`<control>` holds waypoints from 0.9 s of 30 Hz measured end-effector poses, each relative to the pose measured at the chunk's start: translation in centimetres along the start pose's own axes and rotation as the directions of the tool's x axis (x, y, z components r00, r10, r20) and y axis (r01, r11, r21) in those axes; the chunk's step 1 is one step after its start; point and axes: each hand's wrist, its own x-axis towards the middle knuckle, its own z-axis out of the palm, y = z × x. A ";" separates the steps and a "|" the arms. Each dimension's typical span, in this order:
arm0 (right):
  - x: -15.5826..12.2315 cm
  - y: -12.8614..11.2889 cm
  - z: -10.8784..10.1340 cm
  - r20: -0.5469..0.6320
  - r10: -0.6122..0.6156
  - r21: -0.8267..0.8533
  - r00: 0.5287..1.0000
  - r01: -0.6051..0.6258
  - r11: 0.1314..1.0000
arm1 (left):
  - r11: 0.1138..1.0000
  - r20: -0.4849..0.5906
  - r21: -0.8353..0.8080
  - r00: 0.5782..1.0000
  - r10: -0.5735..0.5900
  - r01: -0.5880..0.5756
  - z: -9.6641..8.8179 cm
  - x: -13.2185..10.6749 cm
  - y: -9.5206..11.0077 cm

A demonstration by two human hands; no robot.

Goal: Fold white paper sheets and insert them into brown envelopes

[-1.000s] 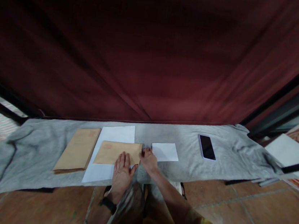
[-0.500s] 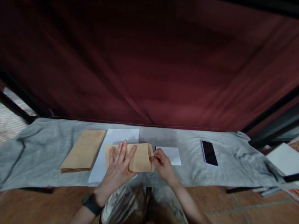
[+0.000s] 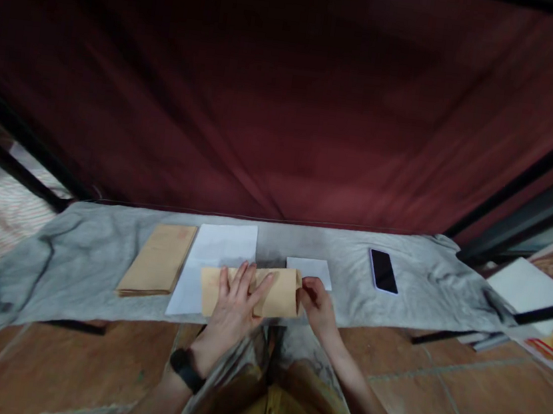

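Observation:
A brown paper envelope (image 3: 280,295) lies crosswise before me, over the lower part of the white sheets and close to the bench's near edge. My left hand (image 3: 237,303) rests on top of it with fingers spread, the thumb by its near edge. At the envelope's right end, my right hand (image 3: 317,306) has its fingers bent and pinched on the flap edge, which stands slightly raised. The fingertips there are partly hidden. White paper sheets (image 3: 221,244) lie beneath and beyond the envelope. A smaller white paper (image 3: 312,268) sits just beyond my right hand.
A stack of brown envelopes (image 3: 159,260) lies on the left of the grey cloth (image 3: 100,246) covering the bench. To the right is a phone (image 3: 383,271). A dark red curtain (image 3: 285,134) hangs behind, between black metal bars (image 3: 537,172). Tiled floor shows below.
The envelope and both hands have shifted slightly right and nearer to me. My right hand is still at the envelope's end. The view has tilted a little.

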 end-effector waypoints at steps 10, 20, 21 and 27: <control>-4.9 -1.3 -3.2 -0.084 -0.060 -0.176 0.995 0.044 0.983 | 0.997 0.083 0.081 0.997 0.001 -0.008 -0.8 1.2 5.4; -4.5 1.4 -5.6 -0.065 0.243 0.179 0.968 -0.228 0.957 | 0.989 0.128 0.095 0.987 0.099 -0.112 -1.1 1.6 7.3; -4.6 1.2 -5.5 -0.023 0.289 0.245 0.957 -0.275 0.930 | 0.989 0.134 0.087 0.985 0.107 -0.119 -1.0 1.6 7.3; -5.1 -0.8 -6.2 0.333 0.453 0.507 0.827 -0.562 0.653 | 0.976 0.176 0.029 0.962 0.208 -0.217 -1.5 1.2 6.9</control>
